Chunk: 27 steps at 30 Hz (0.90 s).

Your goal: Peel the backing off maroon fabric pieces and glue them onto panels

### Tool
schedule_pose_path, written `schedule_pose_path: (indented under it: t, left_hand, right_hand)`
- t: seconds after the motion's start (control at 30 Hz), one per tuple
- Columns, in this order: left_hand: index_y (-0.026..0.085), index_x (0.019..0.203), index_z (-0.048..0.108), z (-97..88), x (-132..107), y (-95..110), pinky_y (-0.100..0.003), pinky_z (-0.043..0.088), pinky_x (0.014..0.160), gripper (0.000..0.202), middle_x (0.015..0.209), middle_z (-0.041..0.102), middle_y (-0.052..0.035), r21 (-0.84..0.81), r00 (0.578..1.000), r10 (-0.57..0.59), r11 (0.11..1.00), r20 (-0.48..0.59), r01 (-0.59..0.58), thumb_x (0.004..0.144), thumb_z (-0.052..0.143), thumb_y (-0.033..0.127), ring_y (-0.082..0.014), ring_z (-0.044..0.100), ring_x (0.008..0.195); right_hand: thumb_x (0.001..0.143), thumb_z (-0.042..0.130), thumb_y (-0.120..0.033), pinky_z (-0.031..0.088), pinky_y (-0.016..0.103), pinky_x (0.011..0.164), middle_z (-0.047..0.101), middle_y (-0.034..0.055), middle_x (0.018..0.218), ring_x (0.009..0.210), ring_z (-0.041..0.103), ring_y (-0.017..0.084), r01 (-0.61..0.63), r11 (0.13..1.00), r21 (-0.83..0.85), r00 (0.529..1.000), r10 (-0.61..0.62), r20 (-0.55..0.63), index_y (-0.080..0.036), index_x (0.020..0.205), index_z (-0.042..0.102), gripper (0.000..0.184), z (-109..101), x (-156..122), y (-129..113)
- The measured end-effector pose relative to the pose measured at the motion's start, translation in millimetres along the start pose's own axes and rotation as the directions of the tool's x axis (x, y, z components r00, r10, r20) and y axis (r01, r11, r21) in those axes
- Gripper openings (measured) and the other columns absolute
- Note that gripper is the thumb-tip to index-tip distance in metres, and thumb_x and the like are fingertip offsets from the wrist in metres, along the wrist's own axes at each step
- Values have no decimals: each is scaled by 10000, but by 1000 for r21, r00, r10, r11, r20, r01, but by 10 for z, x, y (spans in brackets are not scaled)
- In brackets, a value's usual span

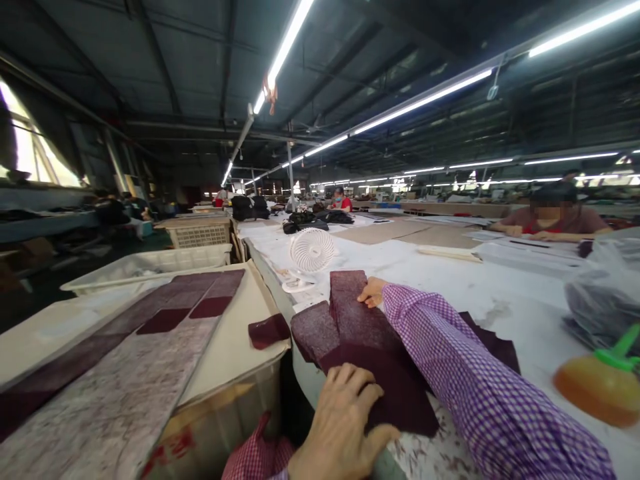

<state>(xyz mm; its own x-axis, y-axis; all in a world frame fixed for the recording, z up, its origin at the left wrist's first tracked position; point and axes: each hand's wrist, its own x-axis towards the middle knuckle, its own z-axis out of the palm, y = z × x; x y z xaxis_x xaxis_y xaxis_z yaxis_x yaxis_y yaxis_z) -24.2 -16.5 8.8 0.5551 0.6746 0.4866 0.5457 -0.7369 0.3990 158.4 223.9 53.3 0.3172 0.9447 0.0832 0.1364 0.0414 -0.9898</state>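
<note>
Dark maroon leather-like panels [380, 380] lie overlapped at the near edge of the white table. My left hand [340, 413] rests over their near left edge, fingers apart and palm down. Farther away, my right hand [371, 292], in a purple checked sleeve, pinches the right edge of a panel with a mottled back [349, 293]. Another mottled piece [315, 330] sits to the left of it. Part of a maroon piece [493, 343] shows beyond my right sleeve. Across the gap to the left, a small maroon piece [269, 331] lies on a cream board.
A white clip fan [311, 250] stands just beyond the panels. On the left, coated maroon strips [165, 320] cover the cream board [245, 307] atop a bin. An orange bottle with green spout [600, 387] and a plastic bag [607, 287] are at right. A co-worker [555, 210] sits across the table.
</note>
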Motion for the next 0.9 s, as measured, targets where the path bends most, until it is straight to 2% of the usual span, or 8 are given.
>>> schedule_pose_path:
  t: [0.13,0.23,0.37,0.47,0.57,0.67,0.77,0.9]
  left_hand:
    - [251,1024,606,27,-7,-14,-386,401,827,239,1035,612,-40,14,1000,-23,1000,-4,23,818,599,372,-228,501,955]
    - [237,996,599,23,-16,16,-387,390,827,180,1028,608,-33,43,999,-33,999,-9,33,834,580,312,-225,492,951]
    - [220,970,590,25,-9,106,-390,384,806,146,995,599,-39,128,999,-35,991,-23,38,834,554,259,-224,485,925]
    - [209,951,590,27,-8,162,-383,382,805,132,976,591,-43,167,999,-45,985,-28,49,833,539,238,-221,482,917]
    - [207,951,589,27,-11,193,-383,379,808,134,973,589,-46,192,998,-49,980,-30,54,834,529,230,-223,480,918]
    - [211,951,589,26,-4,204,-385,377,801,137,976,591,-45,205,998,-49,977,-25,53,831,526,222,-224,483,914]
    - [214,944,587,19,14,199,-388,380,793,134,974,592,-39,202,998,-54,978,-11,55,816,548,229,-228,486,915]
    - [219,942,582,5,19,174,-401,382,817,160,1000,596,-40,166,999,-36,985,-15,38,786,599,251,-238,491,936]
  right_hand:
    - [877,567,-252,541,314,696,621,58,993,802,623,139,-159,986,-56,974,165,158,-108,1056,582,229,-134,-33,-98]
    - [762,674,-131,547,316,638,652,107,910,684,655,152,-185,978,-94,953,202,226,-17,1083,556,360,-292,-80,-216]
    - [634,726,-7,537,293,580,645,211,980,609,668,170,-120,982,-147,955,154,253,9,1244,434,677,-489,-156,-370]
    - [667,713,-30,530,250,558,564,266,1154,630,669,153,-11,984,-176,968,55,246,-48,1324,367,742,-609,-252,-439]
    - [753,674,-124,538,230,639,450,230,1323,742,668,129,131,974,-183,959,-78,271,-139,1370,338,702,-691,-355,-479]
    - [765,671,-150,523,248,757,474,167,1332,862,643,135,240,944,-226,934,-162,318,-161,1320,437,602,-706,-370,-506]
    - [771,673,-163,497,312,833,583,117,1203,946,609,169,277,898,-341,927,-156,341,-129,1170,567,414,-663,-265,-516]
    - [884,553,-296,500,407,818,571,82,1150,980,580,198,262,800,-540,945,-100,311,-143,1146,549,304,-644,-137,-514]
